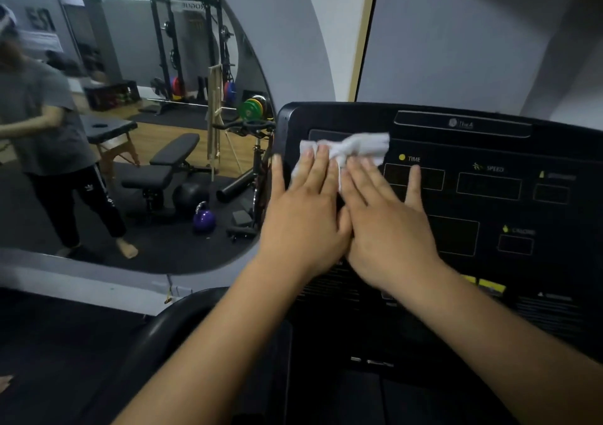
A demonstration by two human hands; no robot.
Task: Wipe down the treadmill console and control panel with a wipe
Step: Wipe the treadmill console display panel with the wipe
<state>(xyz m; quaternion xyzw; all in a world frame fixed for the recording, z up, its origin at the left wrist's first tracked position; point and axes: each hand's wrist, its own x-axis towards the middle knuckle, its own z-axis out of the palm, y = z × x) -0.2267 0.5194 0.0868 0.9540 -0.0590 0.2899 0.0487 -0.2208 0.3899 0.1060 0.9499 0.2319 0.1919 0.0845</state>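
a: looking for the wipe [350,149] first.
b: up at the top left of the console [359,116], bunched into a strip, long axis running left to right. pinned under fingertips of both hands.
a: and the left hand [303,209]?
b: flat, fingers straight and close together, pressing the strip's left end, just inside the console's left edge. not curled round anything.
a: same for the right hand [388,225]?
b: flat too, fingers straight and spread, pressing the strip's middle, with the little finger on the window under the time label [410,158]. touching the left hand at the thumbs.
a: so which way to go?
b: probably rightward and down, across the control panel [489,186] toward speed, then to the yellow buttons [491,286] lower still. right hand nearer that ground, so likely better placed to lead.
a: surface?
b: dark, smooth, sloping up and away.
a: room?
b: a gym, seen in a wall mirror [137,49] on the left: bench [176,150], purple kettlebell [204,219], rack [192,4] with coloured plates.
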